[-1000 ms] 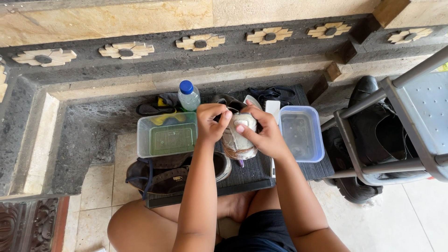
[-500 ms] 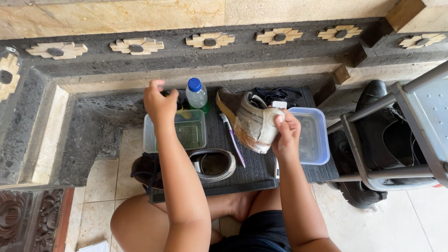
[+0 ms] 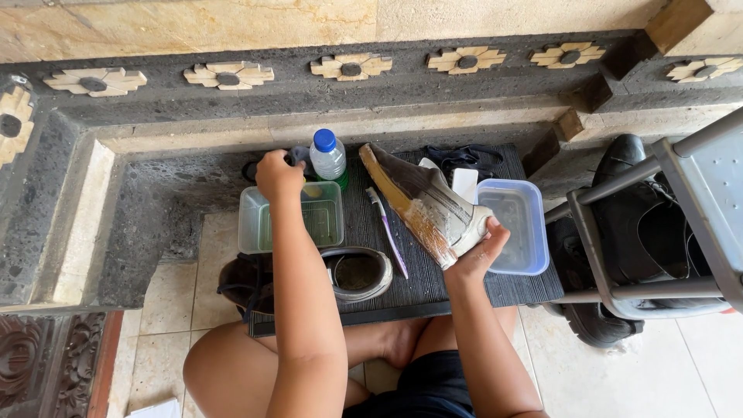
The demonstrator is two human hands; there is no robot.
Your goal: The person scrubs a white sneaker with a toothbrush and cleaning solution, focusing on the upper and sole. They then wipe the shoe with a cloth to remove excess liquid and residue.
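Note:
My right hand [image 3: 474,254] grips the heel of a dirty white sneaker [image 3: 422,203], held sole-up and tilted over the dark ribbed mat [image 3: 464,290]. My left hand [image 3: 279,175] reaches forward to a dark object at the back of the mat, just behind a clear tub of greenish water [image 3: 292,218]. A plastic bottle with a blue cap [image 3: 328,155] stands right of that hand. A purple toothbrush [image 3: 387,231] lies on the mat between the tub and the sneaker. The second sneaker [image 3: 357,272] rests opening-up near my knees.
A blue-rimmed tub [image 3: 515,224] sits right of the held sneaker. White cloth and dark laces [image 3: 462,164] lie behind it. A metal rack with black shoes [image 3: 650,232] stands at the right. A stone ledge with carved flowers [image 3: 352,68] runs along the back.
Both hands held the sneaker a second ago. My left hand let go and reached back left past the green tub; my right hand swung the sneaker right and tilted it sole-up.

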